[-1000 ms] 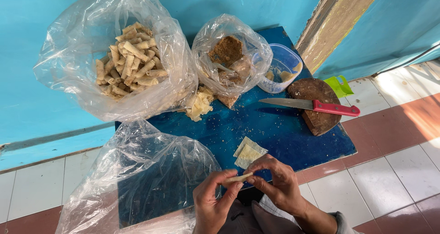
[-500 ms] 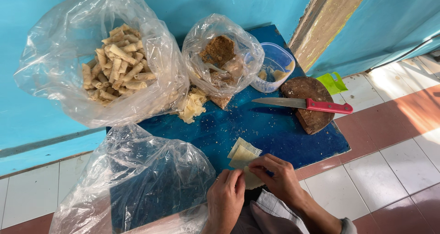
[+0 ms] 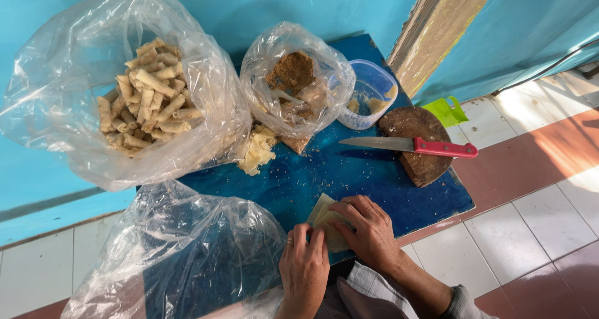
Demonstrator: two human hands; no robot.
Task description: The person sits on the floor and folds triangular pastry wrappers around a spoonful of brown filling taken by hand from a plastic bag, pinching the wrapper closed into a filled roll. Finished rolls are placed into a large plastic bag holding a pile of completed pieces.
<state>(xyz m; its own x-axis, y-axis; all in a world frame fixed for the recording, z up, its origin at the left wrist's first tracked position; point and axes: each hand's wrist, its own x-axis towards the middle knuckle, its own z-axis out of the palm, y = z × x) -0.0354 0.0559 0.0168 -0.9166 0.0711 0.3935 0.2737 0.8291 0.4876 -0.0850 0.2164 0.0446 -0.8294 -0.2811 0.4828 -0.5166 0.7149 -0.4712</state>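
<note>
Blue table (image 3: 374,188) against a turquoise wall, and both hands are down at its near edge: left hand (image 3: 304,270) and right hand (image 3: 369,231) press flat on the pale wrapper (image 3: 324,219), fingers spread over it, pinning it between them.

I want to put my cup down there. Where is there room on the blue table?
Bare blue tabletop lies between the red-handled knife, the pale wrapper pile and the hands' wrapper. The back is crowded with plastic bags.
</note>
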